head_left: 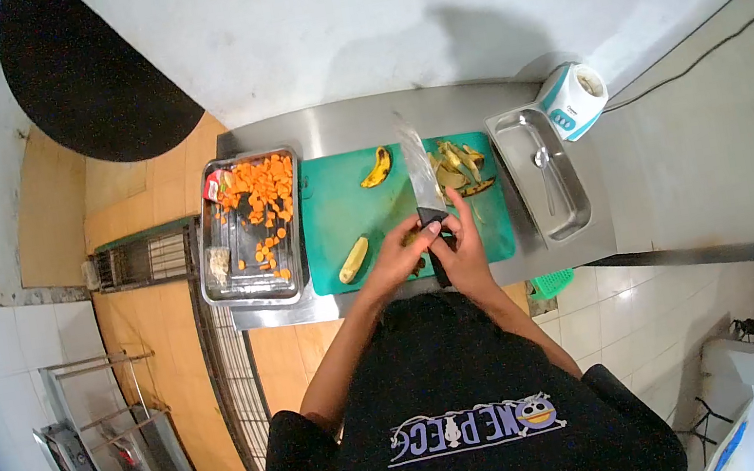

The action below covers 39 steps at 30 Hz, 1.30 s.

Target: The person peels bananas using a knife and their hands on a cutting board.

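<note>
A large knife [420, 164] points away from me over the green cutting board [334, 213], its black handle between my hands. My left hand [400, 254] has its fingers closed at the handle near the blade. My right hand [465, 246] is wrapped round the same handle, one finger raised beside the blade. A peeled banana [354, 260] lies at the board's lower left, and an unpeeled yellow banana [376, 167] near its top. Banana peels [456, 164] are heaped right of the blade. Something dark, partly hidden, lies beneath my hands.
Left of the board, a metal tray [299, 238] holds orange carrot pieces [261, 190] and small packets. To the right stand an empty-looking steel tray [508, 160] with a spoon [544, 174] and a white-and-teal appliance [576, 100]. The counter's front edge runs close to my body.
</note>
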Each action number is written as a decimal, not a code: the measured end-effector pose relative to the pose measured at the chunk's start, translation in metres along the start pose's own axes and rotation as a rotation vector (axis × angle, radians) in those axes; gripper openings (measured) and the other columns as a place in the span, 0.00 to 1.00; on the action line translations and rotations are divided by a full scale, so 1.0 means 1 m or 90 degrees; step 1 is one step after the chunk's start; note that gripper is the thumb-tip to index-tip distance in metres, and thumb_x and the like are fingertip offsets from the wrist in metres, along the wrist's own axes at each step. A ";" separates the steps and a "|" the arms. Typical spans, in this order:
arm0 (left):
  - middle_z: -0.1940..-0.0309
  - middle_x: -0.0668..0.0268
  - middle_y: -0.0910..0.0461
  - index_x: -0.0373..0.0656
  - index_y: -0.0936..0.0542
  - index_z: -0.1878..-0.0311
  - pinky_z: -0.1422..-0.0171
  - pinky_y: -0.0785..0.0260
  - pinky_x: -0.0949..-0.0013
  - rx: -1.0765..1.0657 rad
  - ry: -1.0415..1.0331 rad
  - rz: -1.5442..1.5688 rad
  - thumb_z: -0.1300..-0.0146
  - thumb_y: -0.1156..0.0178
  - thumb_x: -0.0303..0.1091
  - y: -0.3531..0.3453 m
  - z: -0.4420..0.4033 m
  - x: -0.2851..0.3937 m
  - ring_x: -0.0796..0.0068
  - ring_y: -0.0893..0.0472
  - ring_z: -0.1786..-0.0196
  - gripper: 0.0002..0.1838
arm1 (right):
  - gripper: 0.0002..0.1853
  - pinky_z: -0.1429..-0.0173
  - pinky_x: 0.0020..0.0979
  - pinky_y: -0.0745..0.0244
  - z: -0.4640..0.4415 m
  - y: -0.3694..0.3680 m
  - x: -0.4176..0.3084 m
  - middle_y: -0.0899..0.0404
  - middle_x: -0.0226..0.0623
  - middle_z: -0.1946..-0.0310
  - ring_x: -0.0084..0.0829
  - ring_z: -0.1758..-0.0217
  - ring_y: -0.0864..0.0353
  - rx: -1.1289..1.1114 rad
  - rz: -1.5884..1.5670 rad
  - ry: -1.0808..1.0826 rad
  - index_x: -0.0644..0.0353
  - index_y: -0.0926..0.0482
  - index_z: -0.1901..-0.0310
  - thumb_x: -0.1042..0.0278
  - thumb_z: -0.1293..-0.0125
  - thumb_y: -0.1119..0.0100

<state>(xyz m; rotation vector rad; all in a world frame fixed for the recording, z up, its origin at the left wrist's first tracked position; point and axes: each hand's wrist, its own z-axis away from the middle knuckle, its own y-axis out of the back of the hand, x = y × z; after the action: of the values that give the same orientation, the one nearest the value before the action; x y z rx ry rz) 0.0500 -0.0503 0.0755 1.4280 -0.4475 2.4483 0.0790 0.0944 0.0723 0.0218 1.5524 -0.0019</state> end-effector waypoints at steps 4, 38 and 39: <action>0.61 0.71 0.21 0.44 0.25 0.34 0.60 0.31 0.74 -0.010 -0.007 -0.011 0.27 0.43 0.56 -0.002 0.002 0.001 0.80 0.25 0.63 0.29 | 0.40 0.42 0.27 0.28 0.001 -0.001 -0.011 0.18 0.36 0.51 0.22 0.48 0.22 0.062 -0.096 -0.120 0.63 0.51 0.21 0.70 0.28 0.39; 0.64 0.69 0.19 0.37 0.18 0.48 0.57 0.31 0.73 -0.049 -0.064 -0.081 0.26 0.44 0.43 0.044 0.027 -0.011 0.81 0.24 0.63 0.18 | 0.43 0.56 0.39 0.22 -0.012 0.047 0.010 0.18 0.37 0.72 0.36 0.68 0.16 -0.351 0.371 0.048 0.38 0.41 0.22 0.53 0.38 0.33; 0.63 0.69 0.19 0.36 0.18 0.48 0.56 0.31 0.73 -0.063 -0.073 -0.068 0.26 0.44 0.42 0.043 0.025 -0.013 0.81 0.23 0.62 0.18 | 0.43 0.56 0.39 0.22 -0.012 0.049 0.013 0.18 0.37 0.72 0.35 0.69 0.16 -0.323 0.340 0.040 0.38 0.41 0.22 0.54 0.38 0.33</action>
<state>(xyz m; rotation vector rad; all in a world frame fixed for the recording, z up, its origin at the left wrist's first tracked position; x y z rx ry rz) 0.0596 -0.1006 0.0708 1.5145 -0.4958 2.2375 0.0675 0.1437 0.0601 0.0349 1.5310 0.8178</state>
